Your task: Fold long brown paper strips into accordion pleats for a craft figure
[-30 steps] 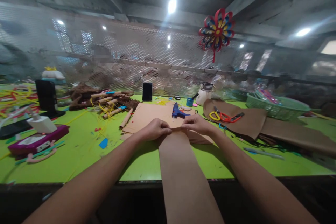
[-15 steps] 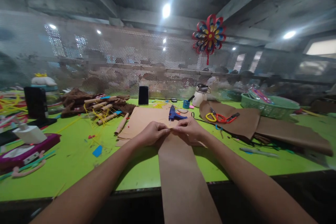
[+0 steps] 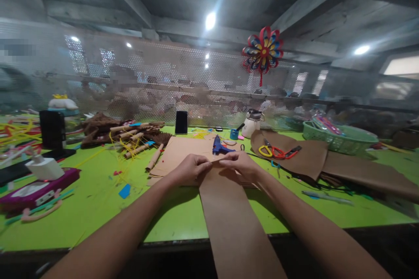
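Note:
A long strip of brown kraft paper (image 3: 232,218) runs from between my hands down over the table's front edge. My left hand (image 3: 193,168) pinches its far end at the left corner, thumb pointing inward. On the right, my right hand (image 3: 240,165) grips the same end with thumb and fingers pressed together. The far edge looks bent up slightly between the fingertips. Beneath the hands lies a stack of brown paper sheets (image 3: 178,150). Just beyond the fingertips, a blue glue gun (image 3: 221,146) rests on that stack.
Yellow-handled scissors (image 3: 265,151) and red-handled scissors (image 3: 284,153) lie on brown paper at right, before a green basket (image 3: 340,137). Rolled paper tubes (image 3: 135,144) are heaped at left. A purple power strip (image 3: 39,192) holds a white charger (image 3: 46,166). A phone (image 3: 181,122) stands behind.
The view has shifted slightly, so everything sits a little lower and to the right. My right fingers have spread a little away from the left along the paper's edge.

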A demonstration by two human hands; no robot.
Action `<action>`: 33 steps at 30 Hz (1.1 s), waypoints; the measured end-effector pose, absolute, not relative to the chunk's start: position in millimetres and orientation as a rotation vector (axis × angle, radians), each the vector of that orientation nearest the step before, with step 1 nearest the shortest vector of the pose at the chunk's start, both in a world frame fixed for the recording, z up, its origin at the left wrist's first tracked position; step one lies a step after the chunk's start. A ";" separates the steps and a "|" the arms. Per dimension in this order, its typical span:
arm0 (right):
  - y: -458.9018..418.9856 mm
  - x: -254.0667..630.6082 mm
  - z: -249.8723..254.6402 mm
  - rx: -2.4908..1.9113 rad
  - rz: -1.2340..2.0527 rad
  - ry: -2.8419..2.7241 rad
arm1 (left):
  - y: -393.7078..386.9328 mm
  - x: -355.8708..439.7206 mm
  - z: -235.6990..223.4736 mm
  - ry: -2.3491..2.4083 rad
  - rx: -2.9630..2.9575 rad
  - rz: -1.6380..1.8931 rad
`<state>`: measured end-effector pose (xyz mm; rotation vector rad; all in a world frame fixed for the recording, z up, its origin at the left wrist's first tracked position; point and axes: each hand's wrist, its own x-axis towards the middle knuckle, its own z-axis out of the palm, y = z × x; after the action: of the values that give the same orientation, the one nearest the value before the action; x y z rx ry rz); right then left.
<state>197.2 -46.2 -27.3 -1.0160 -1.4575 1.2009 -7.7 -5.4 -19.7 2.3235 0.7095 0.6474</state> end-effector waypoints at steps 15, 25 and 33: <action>-40.4 191.5 -37.1 -0.995 1.179 -1.361 | 0.4 -4.9 -23.8 0.778 2.175 0.618; -35.4 187.8 -38.6 -1.079 0.975 -1.356 | -9.0 3.7 -20.9 0.785 2.389 0.789; -38.2 190.0 -37.0 -1.057 0.871 -1.322 | 0.2 -5.6 -29.4 0.789 2.500 0.708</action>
<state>190.0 -38.2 -37.0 -1.0572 -1.3222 0.8705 -5.6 0.2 -29.4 2.5004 0.7893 0.7076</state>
